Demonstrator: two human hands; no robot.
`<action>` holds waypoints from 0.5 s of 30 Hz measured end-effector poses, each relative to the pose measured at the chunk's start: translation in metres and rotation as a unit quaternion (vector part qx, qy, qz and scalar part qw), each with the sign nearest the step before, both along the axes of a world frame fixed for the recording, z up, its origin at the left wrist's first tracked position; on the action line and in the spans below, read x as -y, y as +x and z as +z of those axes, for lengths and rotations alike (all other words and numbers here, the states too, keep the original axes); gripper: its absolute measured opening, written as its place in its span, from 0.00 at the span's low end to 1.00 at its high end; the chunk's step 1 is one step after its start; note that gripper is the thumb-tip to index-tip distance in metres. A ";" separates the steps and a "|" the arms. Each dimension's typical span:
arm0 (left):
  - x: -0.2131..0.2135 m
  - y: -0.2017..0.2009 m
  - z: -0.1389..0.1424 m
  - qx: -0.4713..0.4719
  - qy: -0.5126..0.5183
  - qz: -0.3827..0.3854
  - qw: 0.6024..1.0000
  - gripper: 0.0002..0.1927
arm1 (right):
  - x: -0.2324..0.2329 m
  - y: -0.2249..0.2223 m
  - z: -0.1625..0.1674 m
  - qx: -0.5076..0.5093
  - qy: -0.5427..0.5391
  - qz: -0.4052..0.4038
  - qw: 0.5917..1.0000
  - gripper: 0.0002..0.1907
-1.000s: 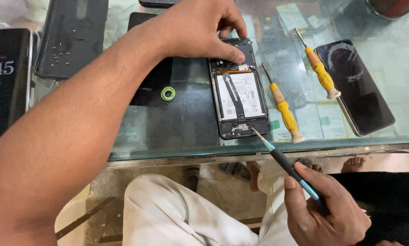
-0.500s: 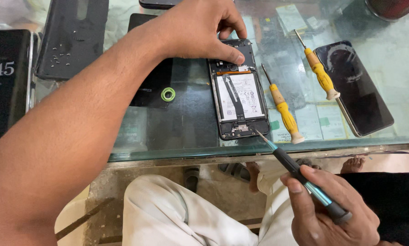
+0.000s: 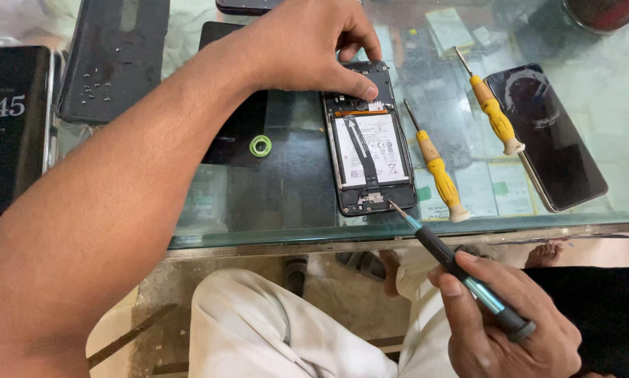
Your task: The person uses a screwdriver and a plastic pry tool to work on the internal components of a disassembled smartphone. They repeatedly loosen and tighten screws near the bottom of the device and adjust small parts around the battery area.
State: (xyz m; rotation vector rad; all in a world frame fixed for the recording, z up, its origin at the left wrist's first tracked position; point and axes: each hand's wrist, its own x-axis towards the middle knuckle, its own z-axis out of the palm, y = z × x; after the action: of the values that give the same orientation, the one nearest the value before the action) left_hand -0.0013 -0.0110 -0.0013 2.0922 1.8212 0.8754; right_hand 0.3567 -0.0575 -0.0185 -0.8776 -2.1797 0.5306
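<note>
- Left hand [image 3: 307, 42] fingers pin opened phone [image 3: 367, 136] at far end — thin, fragile; hold by edges.
- Right hand [image 3: 510, 322] fingers wrapped around screwdriver [image 3: 454, 262], tip at near end.

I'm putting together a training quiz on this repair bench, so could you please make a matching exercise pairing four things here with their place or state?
Things:
1. opened phone
2. green ring
3. black-and-teal screwdriver
4. intact phone

Places or states:
A. gripped in the right hand, tip at a phone's lower edge
B. lying screen up, far right on the glass table
C. pressed at its top by the left hand
D. resting on a dark panel

Pairs: 1-C, 2-D, 3-A, 4-B
</note>
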 end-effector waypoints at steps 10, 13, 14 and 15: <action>0.000 0.001 0.000 0.000 -0.004 0.005 1.000 0.23 | 0.001 0.003 -0.009 -0.070 -0.029 0.020 0.997 0.10; -0.001 0.000 0.000 0.002 -0.002 0.004 1.000 0.24 | -0.002 0.007 -0.010 -0.033 -0.015 0.035 0.999 0.11; 0.000 0.000 0.000 0.003 -0.003 0.004 1.000 0.24 | -0.001 0.007 -0.011 -0.036 -0.024 0.036 0.998 0.11; 0.000 0.000 0.000 0.003 -0.004 0.001 1.000 0.24 | -0.002 0.008 -0.011 -0.039 -0.033 0.036 0.998 0.11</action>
State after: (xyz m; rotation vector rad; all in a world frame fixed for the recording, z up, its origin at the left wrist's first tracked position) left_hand -0.0014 -0.0108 -0.0011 2.0809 1.8202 0.8740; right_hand 0.3648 -0.0554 -0.0298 -0.8013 -2.1404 0.6639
